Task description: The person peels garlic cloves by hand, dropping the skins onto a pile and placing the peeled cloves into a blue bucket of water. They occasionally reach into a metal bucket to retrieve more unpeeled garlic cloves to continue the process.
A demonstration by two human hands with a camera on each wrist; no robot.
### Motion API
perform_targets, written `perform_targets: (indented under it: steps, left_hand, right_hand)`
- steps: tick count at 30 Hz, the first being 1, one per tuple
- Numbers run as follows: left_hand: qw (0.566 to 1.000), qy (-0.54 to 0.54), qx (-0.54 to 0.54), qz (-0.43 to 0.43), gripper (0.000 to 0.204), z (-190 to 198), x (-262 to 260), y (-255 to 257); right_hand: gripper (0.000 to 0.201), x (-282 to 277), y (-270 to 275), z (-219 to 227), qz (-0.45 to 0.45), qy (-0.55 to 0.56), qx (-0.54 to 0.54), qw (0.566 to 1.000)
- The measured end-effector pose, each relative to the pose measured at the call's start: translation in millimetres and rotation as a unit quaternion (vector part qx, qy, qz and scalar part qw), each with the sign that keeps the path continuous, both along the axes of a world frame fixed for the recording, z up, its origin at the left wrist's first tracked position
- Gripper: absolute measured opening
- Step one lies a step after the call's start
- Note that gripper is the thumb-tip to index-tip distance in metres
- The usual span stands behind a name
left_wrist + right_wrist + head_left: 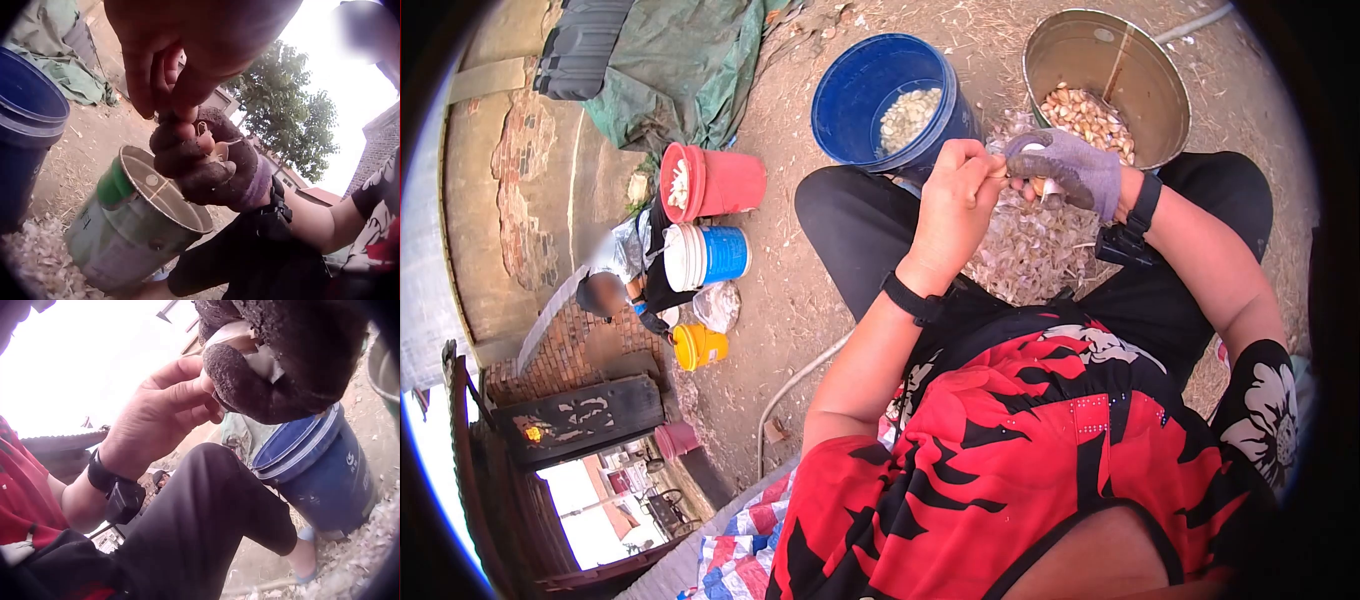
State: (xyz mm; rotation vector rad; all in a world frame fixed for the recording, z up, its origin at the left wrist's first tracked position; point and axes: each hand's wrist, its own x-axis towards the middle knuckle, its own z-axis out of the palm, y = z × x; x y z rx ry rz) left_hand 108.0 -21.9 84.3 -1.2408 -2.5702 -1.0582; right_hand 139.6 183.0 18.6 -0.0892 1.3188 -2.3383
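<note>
Both hands meet over the lap: bare left hand [953, 205] pinches a garlic clove [219, 150], gloved right hand [1068, 167] grips it too, above the skin pile [1030, 250].

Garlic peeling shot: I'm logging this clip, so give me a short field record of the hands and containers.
left hand: bare, pinches at the garlic clove
right hand: gloved, grips the clove
blue bucket: pale peeled cloves inside
metal bucket: unpeeled cloves inside
ground between legs: heap of garlic skins
red bucket: farther off, lying on its side
</note>
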Motion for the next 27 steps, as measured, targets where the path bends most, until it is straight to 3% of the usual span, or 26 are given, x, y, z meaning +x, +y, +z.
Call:
perform_targets:
  steps: [1,2,3,4,6,8,10,12,14,16,19,23,27]
  left_hand:
    - [1.000,0.000,0.001,-0.001,0.023,-3,0,0]
    - [0.984,-0.149,0.100,0.002,0.022,-10,-1,1]
    - [0.935,-0.295,0.195,0.006,0.021,-5,0,5]
    - [0.935,-0.297,0.195,0.004,0.021,0,2,6]
    - [0.861,-0.440,0.254,0.025,0.019,16,7,4]
    - [0.806,-0.494,0.327,0.011,0.020,20,8,2]
    - [0.792,-0.492,0.361,0.016,0.018,24,11,2]
    - [0.837,-0.457,0.297,0.048,0.017,15,9,-5]
    - [0.850,-0.451,0.265,0.063,0.016,9,10,-9]
    - [0.860,-0.446,0.235,0.082,0.017,6,13,-10]
    - [0.885,-0.416,0.189,0.092,0.018,3,14,-9]
    - [0.910,-0.368,0.179,0.072,0.019,-6,11,-7]
    - [0.917,-0.352,0.177,0.060,0.019,-8,12,-5]
  right_hand:
    - [0.033,1,0,0,-0.004,0.050,0.000,0.999]
    - [0.031,1,1,0,-0.007,0.099,0.000,0.995]
    - [0.031,-2,0,-2,-0.008,0.099,0.001,0.995]
    - [0.029,-7,-2,-5,0.004,0.121,0.012,0.993]
    - [0.026,-6,-2,-1,0.004,0.135,0.027,0.991]
    - [0.022,-5,-3,21,0.023,0.001,0.206,0.978]
    - [0.022,-3,-5,17,-0.003,0.001,0.209,0.978]
    - [0.025,-5,-6,7,-0.021,0.028,0.150,0.988]
    - [0.031,2,-2,25,-0.007,0.002,0.070,0.998]
    - [0.032,1,-2,17,-0.005,0.033,0.090,0.995]
    - [0.030,5,-2,20,0.016,0.045,-0.029,0.998]
    - [0.028,1,-1,19,0.017,0.047,0.046,0.998]
    - [0.027,0,-1,15,0.018,0.043,0.033,0.998]
